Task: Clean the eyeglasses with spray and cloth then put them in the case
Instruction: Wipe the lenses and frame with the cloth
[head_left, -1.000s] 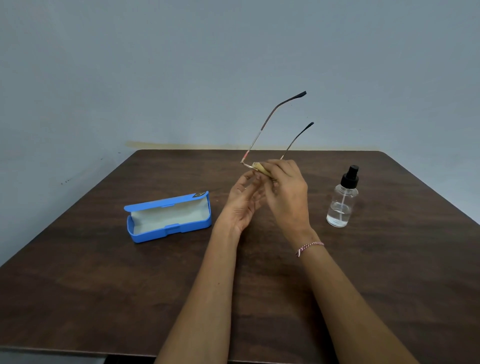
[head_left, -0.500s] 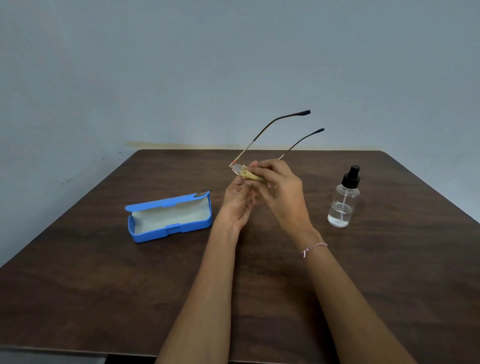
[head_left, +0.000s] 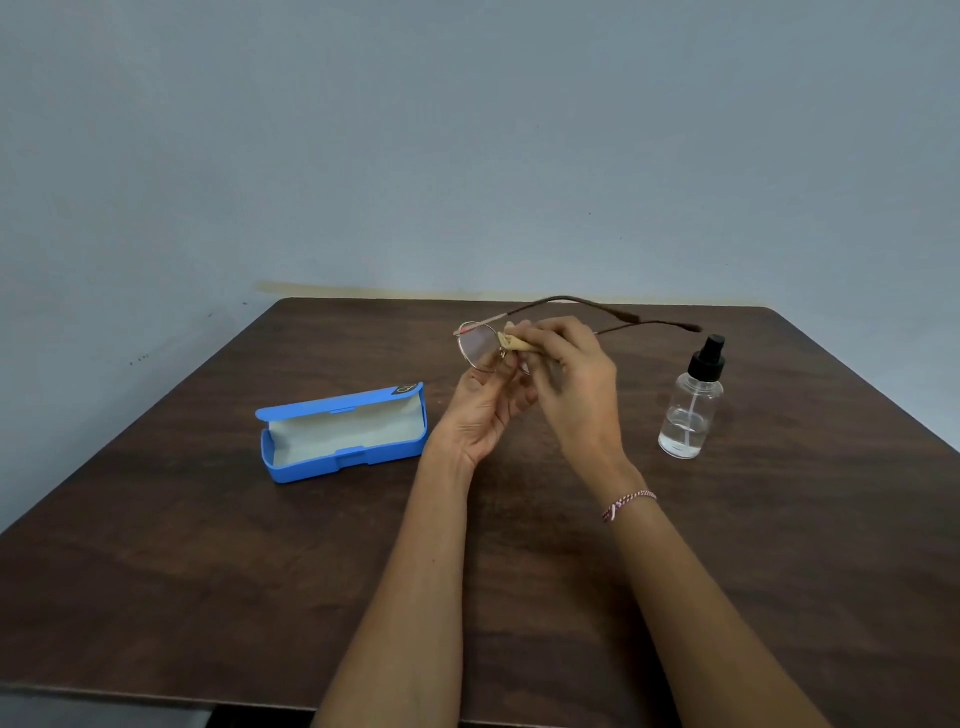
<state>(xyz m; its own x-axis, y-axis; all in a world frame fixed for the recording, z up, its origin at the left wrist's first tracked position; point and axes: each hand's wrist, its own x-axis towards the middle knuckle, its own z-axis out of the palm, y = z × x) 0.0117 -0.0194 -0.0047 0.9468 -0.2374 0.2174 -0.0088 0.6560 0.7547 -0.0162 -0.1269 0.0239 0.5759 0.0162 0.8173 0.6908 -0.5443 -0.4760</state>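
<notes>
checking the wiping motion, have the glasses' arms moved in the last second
Yes: the eyeglasses tipped down, their arm tips now almost level with the spray bottle cap instead of high above it.

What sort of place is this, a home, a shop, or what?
Probably a plain indoor room, home or workspace, I cannot tell which. A dark wooden table stands by a bare blue-grey wall, with an open blue eyeglasses case and a spray bottle on it.

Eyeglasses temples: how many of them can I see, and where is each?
2. The upper temple arcs from its hinge over the right hand. The lower temple comes out from behind that hand and ends beside the bottle cap in the picture.
</notes>
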